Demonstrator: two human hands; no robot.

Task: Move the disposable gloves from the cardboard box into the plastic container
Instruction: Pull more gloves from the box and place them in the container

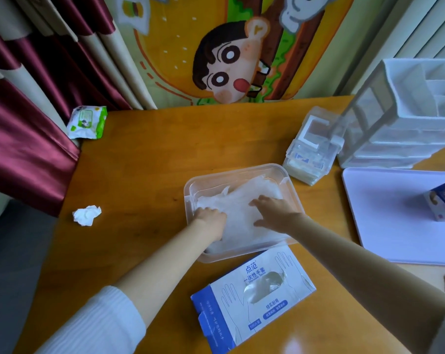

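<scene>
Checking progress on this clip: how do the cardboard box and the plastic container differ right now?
The cardboard box is opaque, printed white and blue; the plastic container is clear and unprinted. The plastic container holds the pile of gloves, with the left hand and right hand on it; the cardboard box shows little through its opening and no hand is on it. Both are rectangular and sit on the table.
</scene>
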